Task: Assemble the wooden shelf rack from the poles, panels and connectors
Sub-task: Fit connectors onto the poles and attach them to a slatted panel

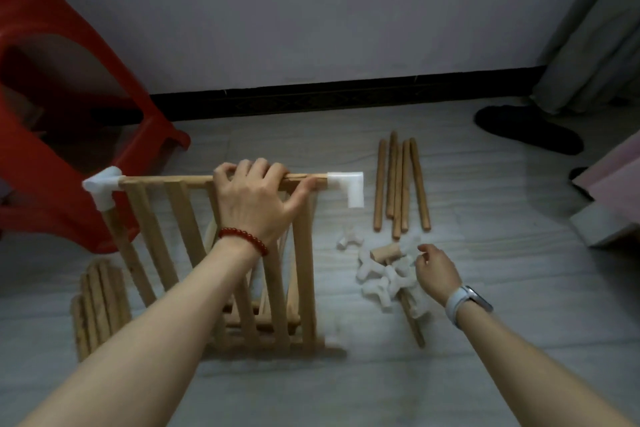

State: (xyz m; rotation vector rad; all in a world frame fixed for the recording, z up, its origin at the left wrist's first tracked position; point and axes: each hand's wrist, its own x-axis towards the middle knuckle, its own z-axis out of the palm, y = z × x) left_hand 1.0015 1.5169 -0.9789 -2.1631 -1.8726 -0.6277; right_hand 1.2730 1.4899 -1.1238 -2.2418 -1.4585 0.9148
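A slatted wooden panel [162, 239] stands tilted on the floor, with a white corner connector at its top left [102, 189] and another at its top right [349, 185]. My left hand [258, 201] grips the panel's top rail from above. My right hand [436, 270] hovers with curled fingers over a heap of white connectors [377, 281]; whether it holds one I cannot tell. A short wooden peg [386, 250] lies on the heap. Several loose poles [401, 184] lie side by side beyond it.
A red plastic stool [69, 107] stands at the left, close to the panel. More wooden pieces [97, 302] lie at the lower left. One pole [412, 319] lies under the connector heap. A dark shoe [526, 128] and a box [609, 215] sit at the right.
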